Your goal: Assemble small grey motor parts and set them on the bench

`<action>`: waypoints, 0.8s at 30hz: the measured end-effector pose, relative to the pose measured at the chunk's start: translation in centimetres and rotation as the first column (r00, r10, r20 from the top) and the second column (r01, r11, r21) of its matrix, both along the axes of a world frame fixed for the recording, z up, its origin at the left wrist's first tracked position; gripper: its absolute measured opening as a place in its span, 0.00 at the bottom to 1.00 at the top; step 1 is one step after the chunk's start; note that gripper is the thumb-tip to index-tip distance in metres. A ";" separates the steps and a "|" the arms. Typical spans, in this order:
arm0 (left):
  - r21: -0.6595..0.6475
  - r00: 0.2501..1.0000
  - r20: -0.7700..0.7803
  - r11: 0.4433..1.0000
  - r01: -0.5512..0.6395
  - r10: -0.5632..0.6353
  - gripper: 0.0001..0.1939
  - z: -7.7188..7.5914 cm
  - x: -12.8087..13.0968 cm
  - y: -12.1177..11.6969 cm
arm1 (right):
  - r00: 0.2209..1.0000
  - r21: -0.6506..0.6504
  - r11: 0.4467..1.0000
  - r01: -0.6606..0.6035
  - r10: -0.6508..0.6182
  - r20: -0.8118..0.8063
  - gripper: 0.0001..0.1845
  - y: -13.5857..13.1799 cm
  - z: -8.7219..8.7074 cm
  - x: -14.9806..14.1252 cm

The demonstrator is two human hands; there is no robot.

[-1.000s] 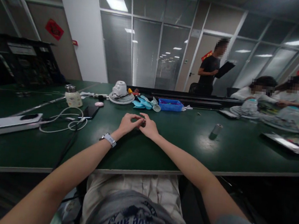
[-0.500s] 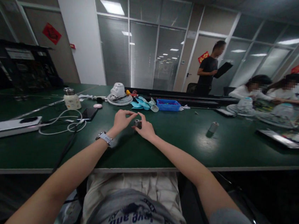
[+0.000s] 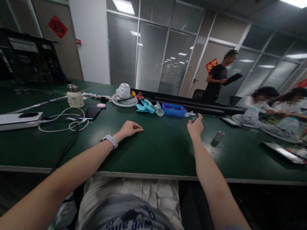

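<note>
My right hand (image 3: 196, 128) reaches forward over the green table, thumb and fingers closed around a small grey metal cylinder (image 3: 194, 119), mostly hidden by the hand. To its right stands a second metal cylinder (image 3: 218, 137), upright on the tabletop and apart from the hand. My left hand (image 3: 130, 129) rests low over the table with thumb and fingertips pinched together. Whatever sits in that pinch, if anything, is too small to make out. A watch (image 3: 110, 141) is on the left wrist.
Behind the hands lie a blue tray (image 3: 173, 110), light-blue fan blades (image 3: 146, 106) and a white fan part (image 3: 124, 95). On the left are a phone (image 3: 92, 113), a cable (image 3: 60, 112), a bottle (image 3: 75, 97) and a power bank-like white box (image 3: 7, 122). People sit at the far right.
My right hand has moved away from the left hand, to the right and forward, carrying the metal cylinder. My left hand stays near its place, fingers lowered. The view has shifted slightly.
</note>
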State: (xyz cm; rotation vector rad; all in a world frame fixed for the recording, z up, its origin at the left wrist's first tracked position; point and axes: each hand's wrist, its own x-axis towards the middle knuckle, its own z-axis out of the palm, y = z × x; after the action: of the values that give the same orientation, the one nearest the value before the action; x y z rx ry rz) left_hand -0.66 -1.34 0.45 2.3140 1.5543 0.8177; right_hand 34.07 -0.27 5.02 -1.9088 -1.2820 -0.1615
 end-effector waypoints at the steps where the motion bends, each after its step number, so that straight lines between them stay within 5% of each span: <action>1: 0.003 1.000 0.008 1.000 -0.017 0.017 0.17 0.1 0.0 -0.1 | 0.996 -0.040 0.996 0.083 -0.084 -0.030 0.33 0.1 -0.1 1.6; 6: -0.010 0.971 0.107 0.977 -0.215 0.215 0.21 0.4 0.1 -0.4 | 0.965 -0.225 0.946 0.235 -0.255 -0.067 0.34 0.2 -1.2 4.6; 14: -0.060 0.909 0.205 0.931 -0.359 0.363 0.21 0.3 0.1 -0.1 | 0.983 -0.276 0.945 0.174 -0.183 -0.007 0.26 1.1 -2.7 4.8; 17: -0.075 0.903 0.227 0.931 -0.358 0.366 0.20 0.4 0.2 -0.2 | 0.968 -0.225 0.943 0.246 -0.252 0.002 0.33 1.1 -2.6 4.4; 19: -0.079 0.892 0.242 0.924 -0.373 0.381 0.20 0.5 0.2 -0.2 | 0.960 -0.081 0.958 0.275 -0.269 0.076 0.39 0.7 -1.9 2.9; 22: -0.073 0.877 0.258 0.914 -0.400 0.405 0.20 0.4 0.2 0.0 | 0.955 0.119 0.992 -0.036 0.000 0.297 0.38 -0.2 -0.9 -2.3; 24: -0.070 0.873 0.267 0.911 -0.405 0.409 0.20 0.3 0.1 0.0 | 0.843 0.056 0.917 -0.394 0.336 0.419 0.32 -1.1 -0.8 -6.9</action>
State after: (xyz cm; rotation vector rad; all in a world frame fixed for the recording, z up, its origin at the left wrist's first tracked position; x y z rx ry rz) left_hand -0.52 -1.32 0.71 1.7802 1.9299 1.1661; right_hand 27.17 -1.39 4.23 -1.5177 -1.8379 -0.4520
